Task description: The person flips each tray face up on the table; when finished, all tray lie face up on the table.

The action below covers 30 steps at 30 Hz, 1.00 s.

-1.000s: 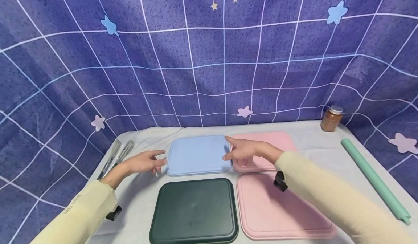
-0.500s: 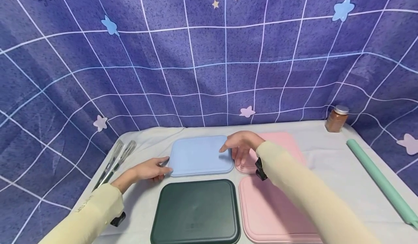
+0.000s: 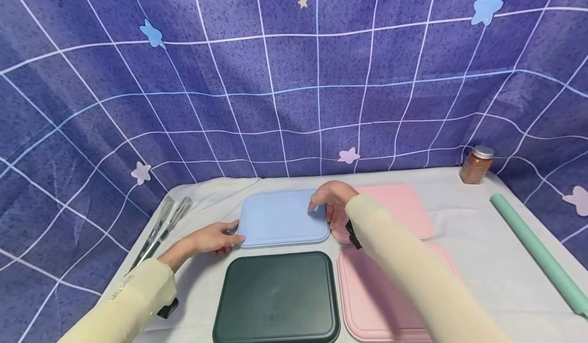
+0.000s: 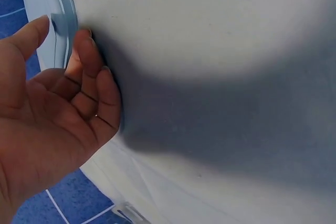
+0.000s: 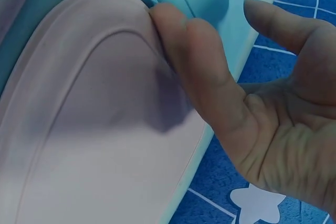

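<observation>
Head view: left hand (image 3: pixel 209 239) and right hand (image 3: pixel 332 200) flank the blue board (image 3: pixel 281 218). Wrist views show loosely spread fingers (image 5: pixel 194 51) touching its edges.

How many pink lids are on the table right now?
2. The far pink lid lies right of the blue lid, by the right hand; the near pink lid lies right of the green one. None seems hidden.

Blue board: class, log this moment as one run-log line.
left hand: touching blue board left edge | right hand: fingers at its right edge | board: flat on table
</observation>
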Available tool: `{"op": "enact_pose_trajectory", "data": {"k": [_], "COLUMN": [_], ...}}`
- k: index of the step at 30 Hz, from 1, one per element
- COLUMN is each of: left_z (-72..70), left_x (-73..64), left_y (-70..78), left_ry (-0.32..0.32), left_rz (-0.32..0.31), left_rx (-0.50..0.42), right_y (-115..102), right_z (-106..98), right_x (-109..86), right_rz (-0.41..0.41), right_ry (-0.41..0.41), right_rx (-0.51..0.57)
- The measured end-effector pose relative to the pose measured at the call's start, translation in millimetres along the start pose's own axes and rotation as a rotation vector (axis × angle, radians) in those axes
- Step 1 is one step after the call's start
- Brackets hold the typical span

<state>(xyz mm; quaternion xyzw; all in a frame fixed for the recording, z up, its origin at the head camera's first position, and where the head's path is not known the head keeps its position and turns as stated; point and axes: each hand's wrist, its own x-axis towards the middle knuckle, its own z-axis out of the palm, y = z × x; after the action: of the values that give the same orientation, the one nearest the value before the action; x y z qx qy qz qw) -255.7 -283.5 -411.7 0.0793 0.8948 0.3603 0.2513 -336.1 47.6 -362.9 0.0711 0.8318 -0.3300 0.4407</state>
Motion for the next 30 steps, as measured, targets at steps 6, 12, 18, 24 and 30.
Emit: {"op": "enact_pose_trajectory", "data": {"k": [6, 12, 18, 24, 30], "left_z": [-3.4, -6.7, -9.6, -15.2, -20.5], "left_x": [1.3, 1.9, 0.8, -3.7, -11.6], "left_y": [-3.8, -9.3, -14.8, -20.5, -9.7], "left_ry": [-0.017, -0.035, -0.053, -0.073, -0.037], "left_rz": [-0.039, -0.057, -0.052, -0.026, -0.058], "left_rx": [-0.033, -0.054, -0.093, -0.18, -0.259], "right_y": [-0.8, 0.6, 1.5, 3.3, -0.6], "right_z": [-7.0, -6.1, -5.9, -3.7, 1.5], "right_x": [2.2, 1.8, 6.8, 10.0, 8.2], "right_rz": [0.055, 0.014, -0.008, -0.043, -0.044], "right_ry": [-0.028, -0.035, -0.047, -0.02, -0.023], "right_rx": [-0.012, -0.044, -0.066, -0.063, -0.119]}}
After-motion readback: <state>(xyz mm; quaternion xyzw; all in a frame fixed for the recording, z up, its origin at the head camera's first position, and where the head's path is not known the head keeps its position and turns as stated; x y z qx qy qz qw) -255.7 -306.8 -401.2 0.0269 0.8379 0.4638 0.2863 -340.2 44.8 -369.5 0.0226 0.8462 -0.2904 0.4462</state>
